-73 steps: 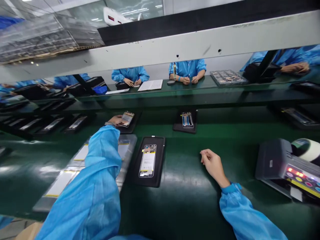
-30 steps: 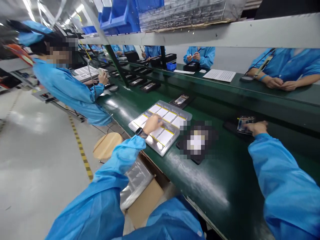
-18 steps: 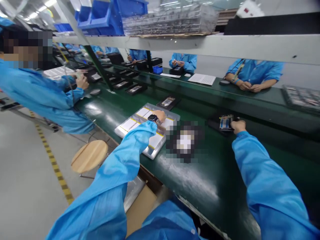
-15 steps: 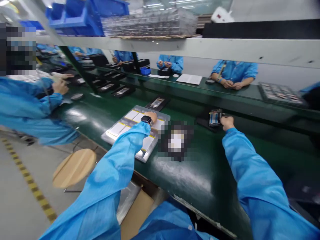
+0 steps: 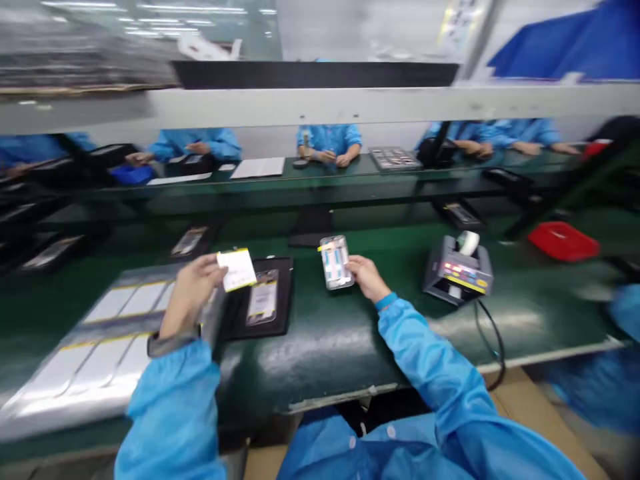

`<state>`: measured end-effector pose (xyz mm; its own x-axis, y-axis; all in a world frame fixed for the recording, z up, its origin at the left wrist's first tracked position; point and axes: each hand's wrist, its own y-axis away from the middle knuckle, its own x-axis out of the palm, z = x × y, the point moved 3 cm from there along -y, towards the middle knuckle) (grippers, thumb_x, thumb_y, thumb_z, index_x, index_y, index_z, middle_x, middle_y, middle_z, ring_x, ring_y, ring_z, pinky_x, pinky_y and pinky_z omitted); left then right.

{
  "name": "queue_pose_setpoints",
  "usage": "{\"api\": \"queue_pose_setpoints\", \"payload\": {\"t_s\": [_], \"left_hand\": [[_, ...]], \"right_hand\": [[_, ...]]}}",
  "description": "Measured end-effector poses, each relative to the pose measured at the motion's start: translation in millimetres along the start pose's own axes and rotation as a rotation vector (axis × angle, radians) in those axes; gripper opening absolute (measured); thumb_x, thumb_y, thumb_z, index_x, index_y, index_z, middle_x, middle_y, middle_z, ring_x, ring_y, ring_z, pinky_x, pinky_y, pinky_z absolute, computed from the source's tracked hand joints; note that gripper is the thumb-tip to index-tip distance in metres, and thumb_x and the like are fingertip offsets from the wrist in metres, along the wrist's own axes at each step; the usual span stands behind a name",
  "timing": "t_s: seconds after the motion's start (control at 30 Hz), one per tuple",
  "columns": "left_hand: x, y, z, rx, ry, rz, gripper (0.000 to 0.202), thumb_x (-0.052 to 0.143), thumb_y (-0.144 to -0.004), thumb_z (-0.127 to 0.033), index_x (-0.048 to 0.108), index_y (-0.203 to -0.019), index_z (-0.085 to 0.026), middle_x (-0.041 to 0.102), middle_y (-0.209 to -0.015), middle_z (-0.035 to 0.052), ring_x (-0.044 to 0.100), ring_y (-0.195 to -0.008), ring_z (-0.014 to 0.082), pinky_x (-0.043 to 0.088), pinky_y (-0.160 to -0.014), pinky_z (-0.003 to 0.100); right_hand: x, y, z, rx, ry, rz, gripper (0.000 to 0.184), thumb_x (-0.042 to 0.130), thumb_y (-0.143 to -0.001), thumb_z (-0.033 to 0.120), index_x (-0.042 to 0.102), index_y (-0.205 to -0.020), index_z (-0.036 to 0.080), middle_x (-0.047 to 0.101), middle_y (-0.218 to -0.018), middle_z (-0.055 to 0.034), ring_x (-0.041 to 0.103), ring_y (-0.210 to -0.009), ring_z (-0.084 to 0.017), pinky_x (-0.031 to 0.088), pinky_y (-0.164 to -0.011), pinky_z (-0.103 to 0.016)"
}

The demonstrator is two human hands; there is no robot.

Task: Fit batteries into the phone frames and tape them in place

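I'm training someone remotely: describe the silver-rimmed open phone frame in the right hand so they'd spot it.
Start at the glossy green workbench. Over its middle, the person's bare right hand holds the silver-rimmed, rectangular phone frame by its right edge. Its neighbour, the white-panelled phone on the black tray, lies flat; this one is hand-held, with bluish strips inside.

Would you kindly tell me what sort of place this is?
Probably an electronics assembly line: a phone frame is in the right hand, a tray holds battery-like packs, and blue-smocked people work opposite.
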<state>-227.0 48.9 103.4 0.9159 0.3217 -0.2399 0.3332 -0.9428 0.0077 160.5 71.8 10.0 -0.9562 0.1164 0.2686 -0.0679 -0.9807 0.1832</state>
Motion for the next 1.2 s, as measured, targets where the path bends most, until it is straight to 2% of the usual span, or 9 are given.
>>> {"api": "queue_pose_setpoints", "payload": {"t_s": [0.07,0.17,0.23,0.3,0.47,0.7,0.9,1.1,1.2], "left_hand": [[69.4,26.0,4.7,-0.054,0.190,0.235,0.053,0.085,-0.068,-0.027,0.063,-0.115,-0.018,0.077,-0.081,0.0021,0.072,-0.067,0.0216,0.056,-0.061,0.029],[166.5,59.8,7.8,-0.075,0.272,0.517,0.054,0.089,-0.061,-0.032,0.063,-0.106,-0.017,0.079,-0.084,0.0067,0.074,-0.071,0.0228,0.059,-0.067,0.032],[208.1,69.2,9.9,-0.061,0.293,0.595,0.051,0.089,-0.062,-0.033,0.061,-0.102,-0.017,0.079,-0.083,0.0070,0.075,-0.073,0.0233,0.059,-0.069,0.034],[227.1,67.4,15.4,-0.045,0.307,0.605,0.051,0.087,-0.064,-0.034,0.059,-0.103,-0.016,0.079,-0.084,0.0072,0.075,-0.074,0.0233,0.059,-0.069,0.033],[217.8,56.4,35.6,-0.022,0.302,0.494,0.051,0.086,-0.068,-0.036,0.057,-0.105,-0.016,0.078,-0.097,0.0103,0.075,-0.079,0.0221,0.056,-0.064,0.029],[214.1,61.0,46.9,-0.003,0.295,0.459,0.043,0.082,-0.070,-0.029,0.063,-0.106,-0.014,0.075,-0.102,0.0114,0.072,-0.082,0.0200,0.055,-0.064,0.028],[216.9,64.4,43.1,0.105,0.190,0.296,0.031,0.074,-0.078,-0.019,0.070,-0.108,-0.012,0.072,-0.095,0.0091,0.070,-0.086,0.0195,0.057,-0.078,0.031],[216.5,81.0,28.5,0.339,-0.173,0.118,0.032,0.066,-0.085,-0.014,0.076,-0.115,-0.017,0.063,-0.098,0.0068,0.063,-0.087,0.0186,0.053,-0.071,0.027],[216.2,83.1,26.7,0.377,-0.177,0.080,0.034,0.070,-0.084,-0.016,0.075,-0.117,-0.019,0.062,-0.108,0.0086,0.062,-0.092,0.0192,0.051,-0.068,0.026]], "right_hand": [[-2.7,11.3,-15.2,0.008,-0.018,-0.006,0.026,0.076,-0.057,0.026,0.069,-0.081,0.017,0.070,-0.068,-0.0012,0.062,-0.061,-0.017,0.048,-0.058,-0.027],[-8.4,18.0,-31.9,0.011,-0.054,-0.039,0.025,0.074,-0.060,0.028,0.068,-0.083,0.020,0.071,-0.072,0.0005,0.064,-0.065,-0.017,0.048,-0.060,-0.026],[-11.9,21.4,-37.5,0.006,-0.086,-0.047,0.027,0.073,-0.061,0.028,0.067,-0.087,0.021,0.073,-0.077,0.0014,0.067,-0.072,-0.018,0.050,-0.064,-0.027],[-13.8,23.2,-39.4,-0.007,-0.113,-0.041,0.033,0.075,-0.061,0.030,0.066,-0.091,0.021,0.074,-0.081,0.0008,0.069,-0.078,-0.019,0.052,-0.068,-0.028],[-10.8,23.1,-41.6,0.006,-0.130,-0.003,0.040,0.081,-0.062,0.036,0.065,-0.095,0.021,0.075,-0.082,-0.0020,0.071,-0.078,-0.022,0.054,-0.070,-0.032],[-4.4,29.3,-42.9,0.007,-0.127,0.024,0.042,0.082,-0.063,0.038,0.065,-0.097,0.021,0.076,-0.085,-0.0019,0.071,-0.079,-0.021,0.054,-0.072,-0.032],[-2.1,31.2,-42.4,0.002,-0.129,0.056,0.040,0.083,-0.065,0.040,0.065,-0.096,0.021,0.075,-0.082,-0.0009,0.071,-0.078,-0.021,0.056,-0.071,-0.033],[1.4,35.5,-37.9,-0.040,-0.144,0.083,0.049,0.090,-0.062,0.043,0.063,-0.097,0.023,0.077,-0.085,-0.0010,0.073,-0.078,-0.022,0.058,-0.073,-0.035],[1.6,37.2,-34.3,-0.050,-0.160,0.102,0.052,0.091,-0.062,0.045,0.062,-0.099,0.024,0.078,-0.089,-0.0023,0.074,-0.081,-0.024,0.060,-0.077,-0.039]]}}
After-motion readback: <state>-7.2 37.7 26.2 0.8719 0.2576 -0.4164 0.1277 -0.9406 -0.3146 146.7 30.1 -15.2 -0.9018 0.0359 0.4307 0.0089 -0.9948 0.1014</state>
